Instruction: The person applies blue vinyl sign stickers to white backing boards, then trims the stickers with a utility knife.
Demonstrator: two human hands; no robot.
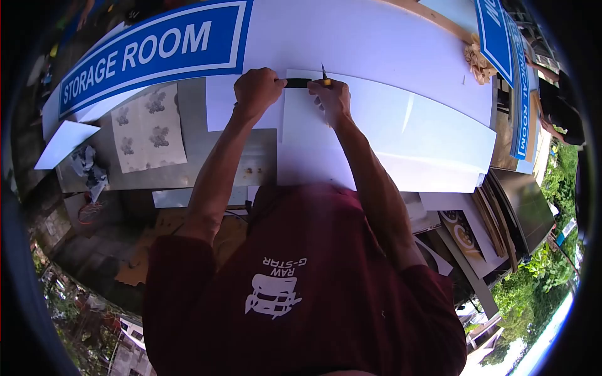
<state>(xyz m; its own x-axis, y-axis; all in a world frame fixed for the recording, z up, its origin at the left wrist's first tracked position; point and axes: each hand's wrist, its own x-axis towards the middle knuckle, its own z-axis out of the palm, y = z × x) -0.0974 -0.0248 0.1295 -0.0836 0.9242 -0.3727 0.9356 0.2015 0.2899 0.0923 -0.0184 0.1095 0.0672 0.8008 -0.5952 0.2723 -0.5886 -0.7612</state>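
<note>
A short black strip (296, 83) stretches between my two hands, over the upper left edge of a long white board (389, 125). My left hand (257, 93) is closed in a fist, gripping the strip's left end. At the other end, the fingers of my right hand (332, 99) pinch the strip. That hand also holds a cutter knife (326, 80) with a yellow part, its thin dark blade pointing up and away from me. Under the long board lies another white sheet (241, 106), showing to the left below my left forearm.
A blue STORAGE ROOM sign (150, 53) lies at the upper left, above a sheet with grey prints (149, 128). Upper right are crumpled tan tape (478, 61) and more blue signs (520, 94). A person (560, 103) stands at the right. Board offcuts (467, 235) lean below the table.
</note>
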